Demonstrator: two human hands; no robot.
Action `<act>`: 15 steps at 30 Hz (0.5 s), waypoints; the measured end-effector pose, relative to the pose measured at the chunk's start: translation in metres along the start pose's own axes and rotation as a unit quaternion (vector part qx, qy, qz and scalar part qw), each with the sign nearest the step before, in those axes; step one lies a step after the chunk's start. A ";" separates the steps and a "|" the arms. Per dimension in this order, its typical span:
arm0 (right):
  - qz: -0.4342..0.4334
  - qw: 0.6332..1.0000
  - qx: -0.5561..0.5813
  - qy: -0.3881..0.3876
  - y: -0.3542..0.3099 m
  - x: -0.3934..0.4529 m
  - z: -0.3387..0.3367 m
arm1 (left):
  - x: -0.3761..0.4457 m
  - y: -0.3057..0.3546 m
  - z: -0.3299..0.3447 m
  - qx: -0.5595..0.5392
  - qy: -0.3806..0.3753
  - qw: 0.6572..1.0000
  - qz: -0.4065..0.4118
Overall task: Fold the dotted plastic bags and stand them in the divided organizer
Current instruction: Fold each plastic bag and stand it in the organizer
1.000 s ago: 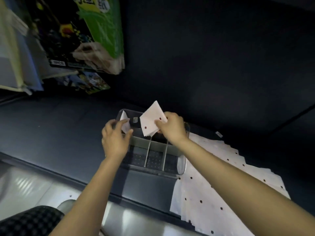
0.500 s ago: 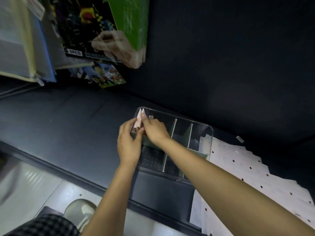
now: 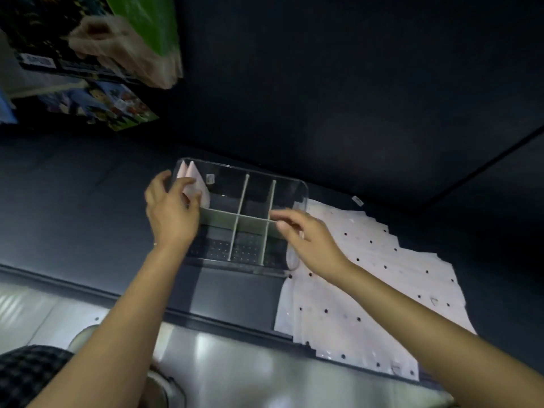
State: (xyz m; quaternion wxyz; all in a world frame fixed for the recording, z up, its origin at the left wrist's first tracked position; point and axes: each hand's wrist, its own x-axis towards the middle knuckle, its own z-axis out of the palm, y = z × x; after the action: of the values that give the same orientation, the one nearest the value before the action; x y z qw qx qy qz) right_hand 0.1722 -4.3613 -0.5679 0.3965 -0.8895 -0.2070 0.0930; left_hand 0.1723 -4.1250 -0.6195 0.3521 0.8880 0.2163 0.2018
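A clear divided organizer (image 3: pixel 250 268) with grey-green dividers sits on the dark table. Two folded pale pink triangular bags (image 3: pixel 196 180) stand upright in its far-left compartment. My left hand (image 3: pixel 170 214) is at the organizer's left end, its fingertips resting against those folded bags. Over the right-hand compartments my right hand (image 3: pixel 310 238) hovers empty, fingers loosely extended and slightly blurred. To the right, a stack of flat dotted plastic bags (image 3: pixel 382 278) lies spread out, reaching past the table's front edge.
Colourful boxes and a green package (image 3: pixel 97 51) lean at the upper left. A small white tag (image 3: pixel 357 200) lies behind the bag stack. The dark table (image 3: pixel 82 201) ends near me at a front edge; below it are a shiny floor and a shoe (image 3: pixel 160 388).
My right hand let go of the second folded bag in the far-left compartment and drew back to the right. My left hand stayed at the folded bags.
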 end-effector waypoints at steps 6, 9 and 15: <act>0.123 0.985 -0.119 0.006 0.097 -0.145 -0.061 | -0.071 0.071 0.018 -0.035 -0.029 0.967 0.252; 0.131 0.969 -0.190 -0.090 0.134 -0.201 -0.053 | -0.140 0.097 0.046 -0.045 -0.263 0.907 0.325; 0.007 0.948 -0.305 -0.089 0.153 -0.239 -0.038 | -0.229 0.056 0.079 0.142 -0.503 0.765 0.376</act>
State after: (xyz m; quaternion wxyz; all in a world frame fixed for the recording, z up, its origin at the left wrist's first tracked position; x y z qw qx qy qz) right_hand 0.0152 -4.5844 -0.6558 0.0854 -0.9576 -0.2534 0.1073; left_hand 0.0372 -4.3247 -0.6801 0.1764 0.9122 -0.3172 -0.1903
